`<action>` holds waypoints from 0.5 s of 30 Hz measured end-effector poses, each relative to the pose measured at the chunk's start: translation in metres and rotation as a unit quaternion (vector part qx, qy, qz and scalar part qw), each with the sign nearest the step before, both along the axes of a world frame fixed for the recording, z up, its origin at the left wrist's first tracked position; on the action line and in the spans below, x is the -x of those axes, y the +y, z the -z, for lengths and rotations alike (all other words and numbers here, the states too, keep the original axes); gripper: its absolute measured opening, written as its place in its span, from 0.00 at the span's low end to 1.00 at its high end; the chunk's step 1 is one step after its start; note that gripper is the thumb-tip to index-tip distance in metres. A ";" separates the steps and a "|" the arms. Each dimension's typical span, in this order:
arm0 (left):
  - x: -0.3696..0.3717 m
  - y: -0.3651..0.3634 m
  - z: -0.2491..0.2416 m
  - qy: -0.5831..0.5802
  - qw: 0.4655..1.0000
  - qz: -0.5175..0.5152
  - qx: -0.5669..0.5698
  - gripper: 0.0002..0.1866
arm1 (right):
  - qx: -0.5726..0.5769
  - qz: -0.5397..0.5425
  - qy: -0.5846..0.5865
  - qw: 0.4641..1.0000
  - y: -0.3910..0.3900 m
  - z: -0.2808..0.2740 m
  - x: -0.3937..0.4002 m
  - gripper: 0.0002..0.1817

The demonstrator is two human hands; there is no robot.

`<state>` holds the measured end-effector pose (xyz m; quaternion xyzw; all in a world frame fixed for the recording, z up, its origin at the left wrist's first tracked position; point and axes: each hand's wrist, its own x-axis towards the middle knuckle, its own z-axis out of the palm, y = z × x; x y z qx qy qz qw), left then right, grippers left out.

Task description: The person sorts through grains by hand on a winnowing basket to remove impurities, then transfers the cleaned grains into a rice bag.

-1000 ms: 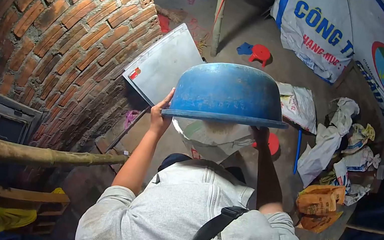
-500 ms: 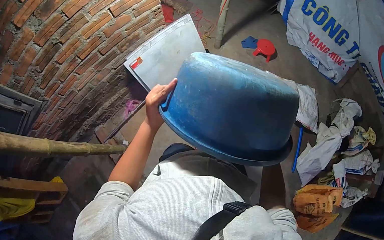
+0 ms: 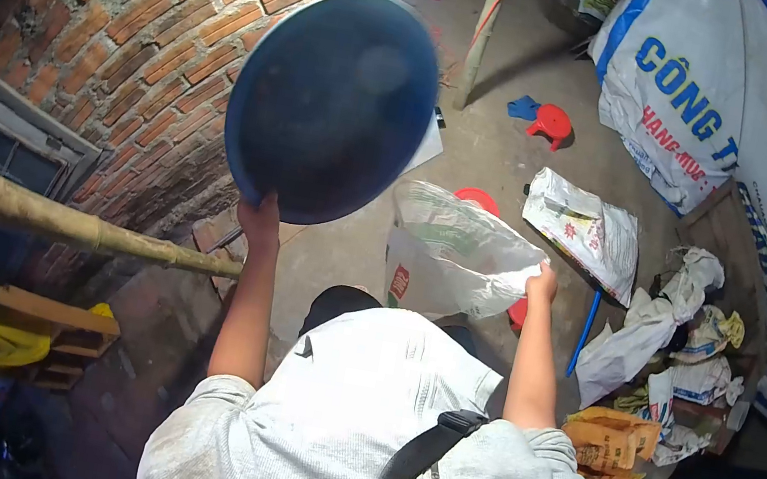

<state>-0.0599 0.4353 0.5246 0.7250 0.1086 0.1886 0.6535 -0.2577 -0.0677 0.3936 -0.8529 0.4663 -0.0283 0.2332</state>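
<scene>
My left hand grips the lower rim of a large blue plastic basin, held up to the left. The basin is tilted with its dark inside facing me, and nothing can be made out in it. My right hand is closed on the edge of a translucent white plastic sack with a red and green print. The sack hangs with its mouth spread, between the basin and my right hand. Just beyond that hand lies a printed white bag on the floor.
A bamboo pole juts in from the left beside a brick wall. At right are crumpled sacks, an orange-brown bag and a blue stick. Farther off stand a red stool and an upright bamboo post.
The basin, upside down before with my left hand at its rim, has turned inside toward me and moved left. My right hand has come into view, gripping the plastic sack.
</scene>
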 end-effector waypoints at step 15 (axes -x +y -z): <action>0.142 -0.086 0.082 0.343 0.913 0.162 -0.151 0.39 | -0.110 -0.328 0.204 0.916 0.162 0.058 -0.005 0.62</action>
